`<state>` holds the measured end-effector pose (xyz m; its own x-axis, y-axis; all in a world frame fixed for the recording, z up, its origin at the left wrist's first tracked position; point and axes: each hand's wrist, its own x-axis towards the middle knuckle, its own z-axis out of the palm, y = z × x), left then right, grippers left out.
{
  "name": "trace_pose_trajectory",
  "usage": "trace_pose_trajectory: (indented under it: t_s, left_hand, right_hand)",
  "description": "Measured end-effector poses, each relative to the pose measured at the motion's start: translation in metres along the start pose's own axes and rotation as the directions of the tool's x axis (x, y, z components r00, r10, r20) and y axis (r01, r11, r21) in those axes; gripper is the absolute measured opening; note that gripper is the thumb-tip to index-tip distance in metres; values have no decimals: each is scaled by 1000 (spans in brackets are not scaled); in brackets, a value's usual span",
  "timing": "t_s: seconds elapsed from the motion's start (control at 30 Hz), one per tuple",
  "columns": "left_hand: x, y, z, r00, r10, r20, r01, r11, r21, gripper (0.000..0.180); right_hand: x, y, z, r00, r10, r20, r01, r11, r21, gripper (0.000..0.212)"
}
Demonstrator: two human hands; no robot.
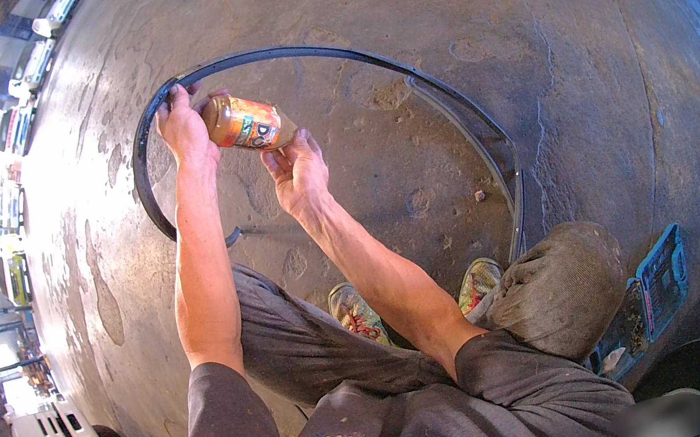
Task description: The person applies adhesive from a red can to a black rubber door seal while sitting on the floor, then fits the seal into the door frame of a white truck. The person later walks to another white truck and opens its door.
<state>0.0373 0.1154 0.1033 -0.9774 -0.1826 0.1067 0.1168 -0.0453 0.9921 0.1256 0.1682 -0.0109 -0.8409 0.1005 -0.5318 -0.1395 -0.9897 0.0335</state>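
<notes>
Item: small round jar [247,123] with an orange label, held tilted on its side above the concrete floor [412,147] between both hands, close to a black curved rubber strip [171,91].

Grip: left hand [183,126] closes around the lid end and right hand [299,172] pinches the base.

Handling: judged light, rigid, smooth and probably breakable, best held around the body.

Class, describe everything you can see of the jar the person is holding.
The jar is small, amber-brown and glossy, possibly glass or plastic, with a colourful orange wrap-around label. It lies roughly on its side, held above the stained concrete floor. The left hand grips its rounded end; the right hand holds the other end, hiding it.
</notes>
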Motion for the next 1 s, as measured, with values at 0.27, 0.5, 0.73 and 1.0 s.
trace_pose_trajectory:
  t_s: [0.27, 0.5, 0.73, 1.0]
  left_hand:
    - [1, 0, 0, 1000, -10, 8, 10, 1000, 0, 28]
    - [1, -1, 0, 1000, -13, 5, 13, 1000, 13, 27]
    - [3, -3, -1, 1000, -6, 9, 6, 1000, 17, 27]
    - [3, -3, 0, 1000, -10, 12, 10, 1000, 21, 28]
  right_hand:
    - [-1, -1, 0, 1000, 18, -17, -18, 1000, 1, 38]
    - [1, 0, 0, 999, 17, -29, -17, 1000, 5, 36]
    - [4, 1, -3, 999, 51, -18, -50, 999, 14, 33]
    - [4, 1, -2, 999, 47, -15, -47, 999, 10, 35]
